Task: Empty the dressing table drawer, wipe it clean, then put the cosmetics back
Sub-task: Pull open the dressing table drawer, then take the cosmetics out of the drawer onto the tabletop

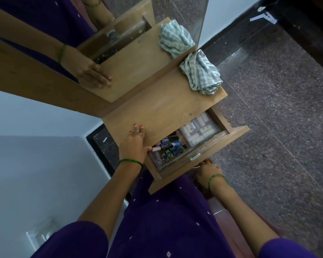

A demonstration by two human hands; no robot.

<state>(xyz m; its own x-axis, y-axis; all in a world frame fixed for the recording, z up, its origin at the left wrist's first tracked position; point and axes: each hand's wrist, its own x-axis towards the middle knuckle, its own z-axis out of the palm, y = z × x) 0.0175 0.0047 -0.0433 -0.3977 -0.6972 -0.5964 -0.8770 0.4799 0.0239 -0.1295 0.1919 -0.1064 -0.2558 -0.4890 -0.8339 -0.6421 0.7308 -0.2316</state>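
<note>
Nothing is being emptied yet: the drawer (198, 159) is full of cosmetics (172, 146). The cloth (200, 71) is lying unused on the worktop (162, 108). The left hand (135, 144) is resting there, fingers (138, 128) released; the right hand (206, 170) is gripping the handle (196, 166).

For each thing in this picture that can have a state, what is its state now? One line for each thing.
Drawer: pulled open, not yet emptied.
Cosmetics: inside the drawer, small bottles crowded together.
White box: inside the drawer, beside the bottles.
Cloth: crumpled, lying on the table top.
Left hand: resting on the table edge.
Right hand: under the drawer front, grip hidden.
</note>
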